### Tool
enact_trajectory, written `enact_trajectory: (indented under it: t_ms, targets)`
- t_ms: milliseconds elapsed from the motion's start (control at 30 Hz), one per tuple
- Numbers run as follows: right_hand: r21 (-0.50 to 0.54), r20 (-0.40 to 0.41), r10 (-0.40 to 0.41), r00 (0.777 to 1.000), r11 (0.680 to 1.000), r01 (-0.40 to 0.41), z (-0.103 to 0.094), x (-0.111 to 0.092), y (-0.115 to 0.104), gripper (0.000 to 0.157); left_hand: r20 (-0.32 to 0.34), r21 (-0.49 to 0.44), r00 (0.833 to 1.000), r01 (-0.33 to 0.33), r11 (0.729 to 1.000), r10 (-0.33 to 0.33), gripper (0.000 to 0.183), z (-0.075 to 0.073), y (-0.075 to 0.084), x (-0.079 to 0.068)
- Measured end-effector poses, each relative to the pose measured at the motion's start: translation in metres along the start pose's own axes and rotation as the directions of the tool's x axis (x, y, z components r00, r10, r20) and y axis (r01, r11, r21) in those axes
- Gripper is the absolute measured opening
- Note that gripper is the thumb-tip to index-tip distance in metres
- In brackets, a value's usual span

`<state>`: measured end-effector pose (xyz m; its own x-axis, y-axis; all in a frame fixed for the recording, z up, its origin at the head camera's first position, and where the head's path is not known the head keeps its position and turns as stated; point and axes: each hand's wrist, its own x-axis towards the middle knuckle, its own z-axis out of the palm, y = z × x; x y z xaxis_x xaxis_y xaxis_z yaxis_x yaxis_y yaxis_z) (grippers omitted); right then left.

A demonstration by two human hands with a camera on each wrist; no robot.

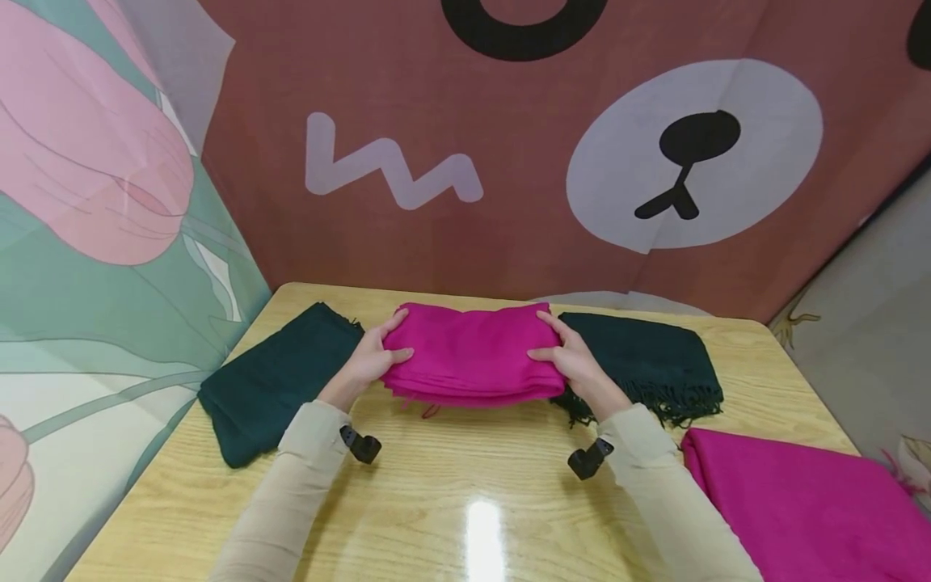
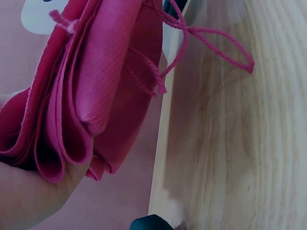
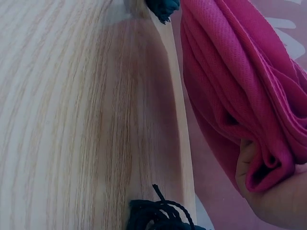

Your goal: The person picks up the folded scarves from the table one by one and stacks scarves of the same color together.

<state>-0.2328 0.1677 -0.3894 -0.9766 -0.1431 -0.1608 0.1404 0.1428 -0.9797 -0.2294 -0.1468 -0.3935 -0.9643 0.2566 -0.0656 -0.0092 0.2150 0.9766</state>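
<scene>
Table: light wood-grain top (image 1: 436, 485), glare patch (image 1: 483, 533) at 6 o'clock. Clock hub is the held cloth, head view.
Room: maroon hanging (image 1: 509, 234) with a bear-like muzzle print at 12; flower-print hanging (image 1: 94, 145) at 10; pale grey hanging (image 1: 858, 307) near 3.
Held cloth: folded magenta cloth (image 1: 473, 352), many layers, spanning both hands near the table's far edge. Raised off the top per wrist views, with a gap and shadow below. Thin twisted strings (image 2: 218, 33) dangle from it.
Left hand: on the cloth's 9 o'clock end (image 1: 374, 352), pinching it; thumb and one finger show on the face, the others mostly hidden.
Right hand: mirrored at the 3 o'clock end (image 1: 575, 352), pinching likewise; fingers partly tucked under the folds.
Arms: beige sleeves (image 1: 636, 432) reach in from 7 and 5, black wrist cameras (image 1: 361, 444) on the inner sides.
Green cloths: one folded (image 1: 276, 388) at 9, set askew; one fringed (image 1: 640, 352) at 3.
Second magenta cloth: folded (image 1: 800, 501), at 4, near corner.
In the way: right hand and forearm cover part of the fringed one; right sleeve overlaps the second magenta cloth's edge.
</scene>
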Motion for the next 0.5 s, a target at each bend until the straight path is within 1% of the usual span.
enact_trajectory:
  t_ms: [133, 267, 500]
  targets:
    - [0.006, 0.009, -0.007, 1.000, 1.000, 0.007, 0.0001, -0.0032, -0.0007, 0.076, 0.002, 0.010, 1.000, -0.016, 1.000, 0.016, 0.071, 0.0001, -0.0008, -0.0026]
    - [0.012, 0.016, -0.023, 1.000, 1.000, 0.023, 0.0000, -0.0058, -0.0010, 0.075, 0.005, 0.003, 1.000, -0.018, 1.000, 0.018, 0.072, 0.0009, -0.0015, -0.0048]
    - [-0.013, 0.029, -0.042, 0.999, 0.999, 0.042, -0.0019, -0.0104, 0.0007, 0.075, 0.012, -0.001, 0.999, -0.034, 0.999, 0.034, 0.072, 0.0022, -0.0006, -0.0086]
